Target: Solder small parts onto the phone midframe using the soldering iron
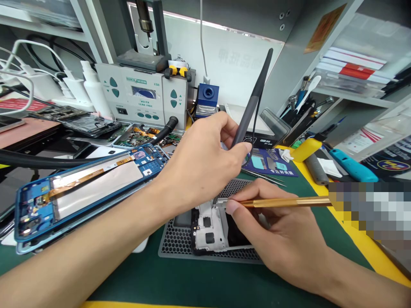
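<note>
My left hand (205, 158) is closed round a pair of long black tweezers (252, 107). They lean up to the right, and a dark point reaches down to the phone frame. In my right hand (282, 235), a gold-handled knife (285, 202) is pinched like a pen; its flat metal blade touches or hovers just over the frame's upper edge. The opened phone frame (205, 244), white and black inside, lies on a grey honeycomb mat (176, 244) below both hands. My right fingers hide part of it.
At left, an opened blue phone housing (96, 188) rests on other phone parts. Behind stand a hot-air rework station (144, 96) and a tray of circuit boards (141, 132). Metal tweezers (263, 174), a blue tool card (271, 162) and a yellow bottle (308, 147) lie at right.
</note>
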Motion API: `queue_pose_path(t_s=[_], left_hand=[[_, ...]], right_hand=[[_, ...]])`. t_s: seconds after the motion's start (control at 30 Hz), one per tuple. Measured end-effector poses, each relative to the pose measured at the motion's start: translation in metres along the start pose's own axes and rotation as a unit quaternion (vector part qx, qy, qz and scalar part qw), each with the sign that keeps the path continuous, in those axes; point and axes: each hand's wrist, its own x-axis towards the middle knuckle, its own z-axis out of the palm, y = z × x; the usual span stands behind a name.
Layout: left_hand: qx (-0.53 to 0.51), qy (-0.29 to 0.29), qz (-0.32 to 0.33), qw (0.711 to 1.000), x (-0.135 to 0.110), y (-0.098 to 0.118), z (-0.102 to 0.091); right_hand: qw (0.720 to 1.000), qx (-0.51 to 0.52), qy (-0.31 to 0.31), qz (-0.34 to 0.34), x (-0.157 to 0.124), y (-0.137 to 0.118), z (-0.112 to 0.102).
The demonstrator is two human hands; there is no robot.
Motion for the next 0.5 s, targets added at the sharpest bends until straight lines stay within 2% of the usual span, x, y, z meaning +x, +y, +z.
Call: queue_pose_path(t_s=[0.5], left_hand=[[-0.014, -0.004, 0.016, 1.0, 0.0019, -0.002, 0.0008]], right_hand=[[1.0, -0.022, 0.001, -0.015, -0.0001, 0.0016, 0.0009]])
